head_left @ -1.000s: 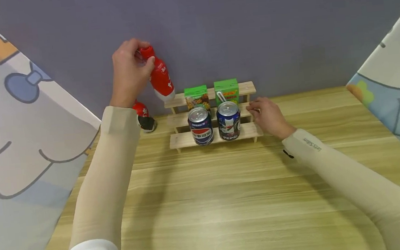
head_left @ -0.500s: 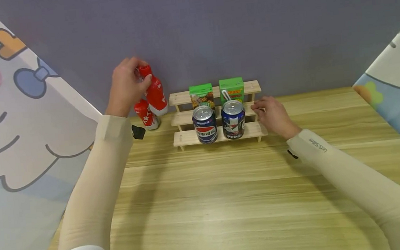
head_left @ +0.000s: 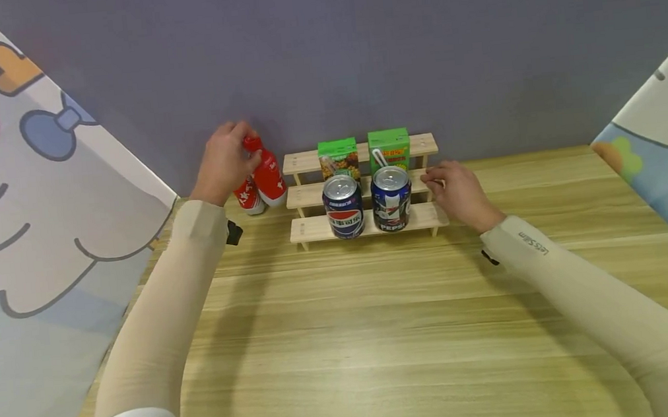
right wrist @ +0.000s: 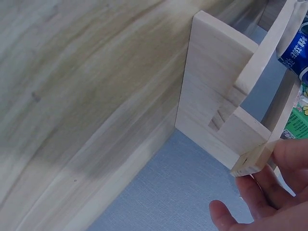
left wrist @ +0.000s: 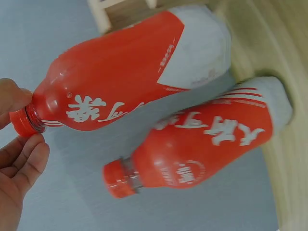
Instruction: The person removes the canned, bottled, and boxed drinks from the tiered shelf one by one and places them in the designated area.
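Note:
My left hand [head_left: 227,161] pinches a red plastic bottle [head_left: 270,179] with a white base by its cap and neck. Close beside it, to the left, a second red bottle [left wrist: 207,139] stands on the table, partly hidden by my hand in the head view. Whether the held bottle's base touches the table I cannot tell. At the right end of a three-step wooden rack [head_left: 308,228], my right hand [head_left: 458,191] grips the middle board, thumb and fingers on either side of its end. The rack bears two Pepsi cans [head_left: 343,207] in front and two green drink cartons [head_left: 389,147] behind.
Behind the rack and bottles rises a grey wall panel [head_left: 320,51]. Cartoon-printed panels [head_left: 30,215] flank the wood-grain table [head_left: 345,340] on both sides.
My left hand has lowered the red bottle from above the rack's left end down beside the other bottle. The right hand keeps its hold on the rack. The head view has shifted slightly.

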Demonstrator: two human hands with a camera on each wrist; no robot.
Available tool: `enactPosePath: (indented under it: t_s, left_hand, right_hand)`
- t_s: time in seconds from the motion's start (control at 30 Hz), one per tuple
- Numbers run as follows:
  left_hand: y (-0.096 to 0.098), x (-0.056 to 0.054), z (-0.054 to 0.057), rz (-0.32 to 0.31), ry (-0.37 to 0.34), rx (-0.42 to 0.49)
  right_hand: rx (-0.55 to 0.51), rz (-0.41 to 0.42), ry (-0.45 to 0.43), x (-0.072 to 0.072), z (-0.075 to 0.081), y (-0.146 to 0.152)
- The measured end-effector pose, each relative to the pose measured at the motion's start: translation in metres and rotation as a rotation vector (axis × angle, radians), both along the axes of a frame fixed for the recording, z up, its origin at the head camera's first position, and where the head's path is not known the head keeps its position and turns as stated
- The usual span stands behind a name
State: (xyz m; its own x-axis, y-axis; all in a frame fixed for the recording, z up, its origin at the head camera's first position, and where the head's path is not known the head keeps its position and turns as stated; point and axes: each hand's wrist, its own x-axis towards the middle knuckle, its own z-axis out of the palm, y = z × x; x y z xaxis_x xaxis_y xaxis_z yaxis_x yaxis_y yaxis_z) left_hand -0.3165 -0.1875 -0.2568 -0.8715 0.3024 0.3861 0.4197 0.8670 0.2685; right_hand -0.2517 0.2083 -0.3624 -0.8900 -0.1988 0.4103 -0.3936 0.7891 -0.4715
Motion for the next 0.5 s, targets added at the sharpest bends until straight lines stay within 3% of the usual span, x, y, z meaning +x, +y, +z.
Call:
enactPosePath:
  t_s: [0.17, 0.5]
  left_hand:
    - [-0.001, -0.005, -0.011, -0.027, 0.011, -0.040]
    - [-0.002, -0.015, -0.029, -0.076, 0.115, -0.071]
  right_hand:
    - [0.005, -0.014, -0.008, 0.001, 0.001, 0.000]
    - [0.002, -0.010, -0.013, 0.000, 0.000, -0.001]
